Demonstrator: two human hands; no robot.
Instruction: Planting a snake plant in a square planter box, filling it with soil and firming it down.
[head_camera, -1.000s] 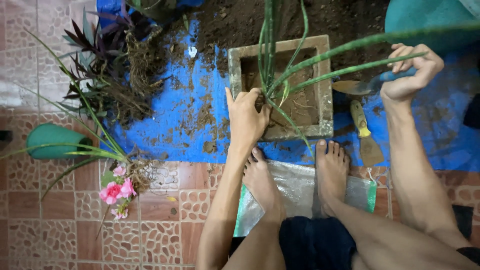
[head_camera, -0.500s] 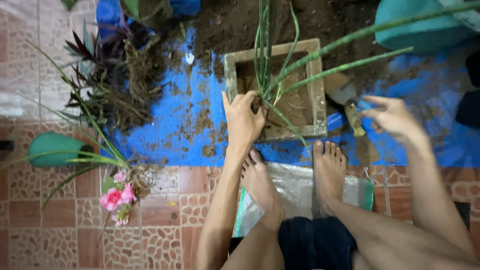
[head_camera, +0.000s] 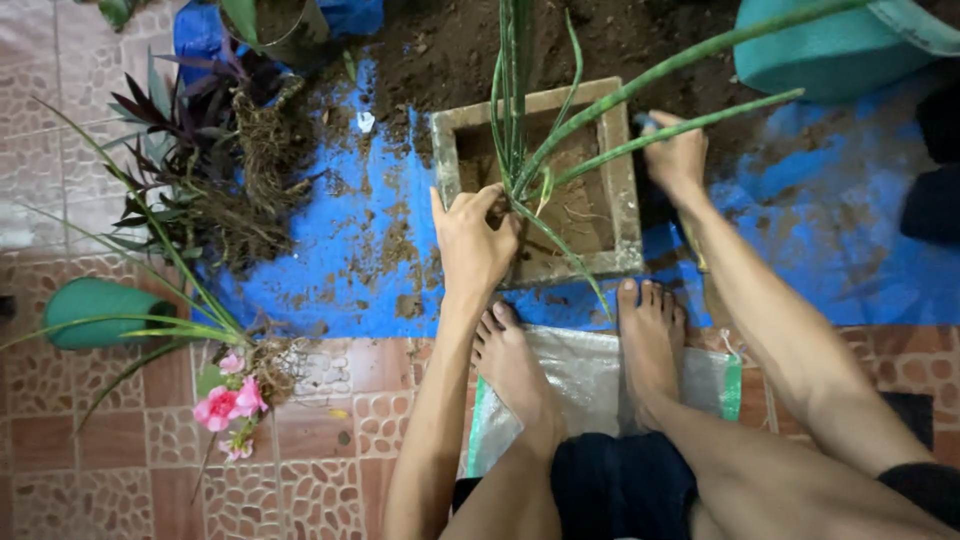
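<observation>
A square concrete pot (head_camera: 625, 170) stands on a blue tarp (head_camera: 340, 225) with soil in it. A plant with long thin green leaves (head_camera: 520, 120) rises from the pot. My left hand (head_camera: 470, 245) reaches over the near left rim and grips the base of that plant. My right hand (head_camera: 675, 150) is closed at the pot's right rim, and a bit of the blue handle of a trowel (head_camera: 644, 122) sticks out past its fingers. The trowel's blade is hidden under the hand.
A heap of dark soil (head_camera: 620, 40) lies behind the pot. Uprooted purple plants (head_camera: 200, 140) lie at left, with a teal pot (head_camera: 95, 310) and a pink-flowered plant (head_camera: 225, 405) nearer. Another teal pot (head_camera: 830, 50) is top right. My feet rest on a silver sack (head_camera: 590, 370).
My right hand lowered the trowel beside the pot, opened, then moved left to the pot's right rim and closed. My left hand has stayed on the plant's base.
</observation>
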